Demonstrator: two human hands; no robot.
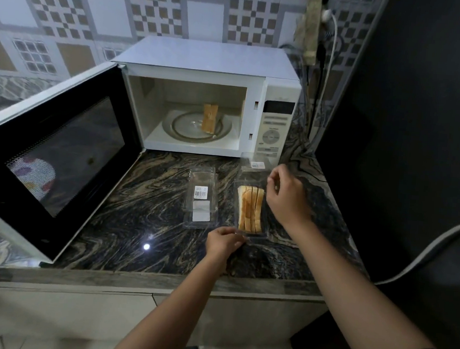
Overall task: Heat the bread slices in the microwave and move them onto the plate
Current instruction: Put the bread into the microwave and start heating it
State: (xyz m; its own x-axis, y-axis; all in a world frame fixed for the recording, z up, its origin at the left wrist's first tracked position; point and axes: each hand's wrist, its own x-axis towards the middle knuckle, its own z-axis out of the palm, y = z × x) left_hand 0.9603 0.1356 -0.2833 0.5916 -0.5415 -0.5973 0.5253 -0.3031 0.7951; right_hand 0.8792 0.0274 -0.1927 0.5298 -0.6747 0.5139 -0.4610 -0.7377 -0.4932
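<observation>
A white microwave (pixel 278 123) stands at the back of the counter with its door (pixel 59 158) swung wide open to the left. Bread slices (pixel 210 117) lie on the glass turntable (pixel 183 128) inside. Several more bread slices (pixel 249 207) stand in a clear plastic container (pixel 237 224) on the counter in front of it. My left hand (pixel 223 242) pinches the container's near edge. My right hand (pixel 285 192) hovers at the container's right side with curled fingers, close to its raised clear lid (pixel 255 164); whether it grips the lid is unclear.
An empty clear plastic container (pixel 201 197) with white labels lies left of the bread. The dark marbled counter (pixel 138 208) ends at a front edge near me. Cables (pixel 327 72) hang at the back right beside a dark wall. A grey cable (pixel 432 251) crosses at right.
</observation>
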